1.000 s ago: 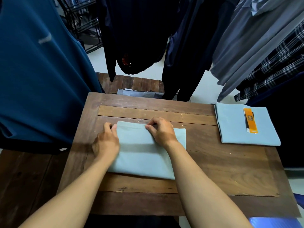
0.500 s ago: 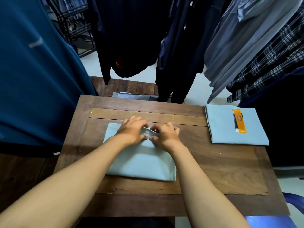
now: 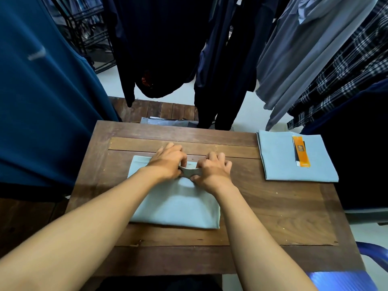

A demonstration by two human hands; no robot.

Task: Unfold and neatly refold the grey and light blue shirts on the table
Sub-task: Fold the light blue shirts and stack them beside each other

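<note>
A folded light blue shirt (image 3: 176,202) lies in the middle of the wooden table (image 3: 273,211). My left hand (image 3: 168,162) and my right hand (image 3: 213,170) sit close together at its far edge. Both pinch a raised strip of the shirt's fabric between them, lifted slightly off the fold. A second folded light blue shirt (image 3: 279,162) lies at the table's far right corner, with an orange tag (image 3: 300,151) on top.
Hanging garments crowd the space: a large teal shirt (image 3: 42,101) at left, dark clothes (image 3: 168,49) ahead, grey and plaid shirts (image 3: 315,59) at right. A blue plastic chair (image 3: 344,280) stands at the table's near right corner. A lower wooden bench (image 3: 155,110) stands beyond the table.
My left hand moved from the shirt's left corner to the middle of its far edge. Both hands now pinch and lift a strip of fabric there.
</note>
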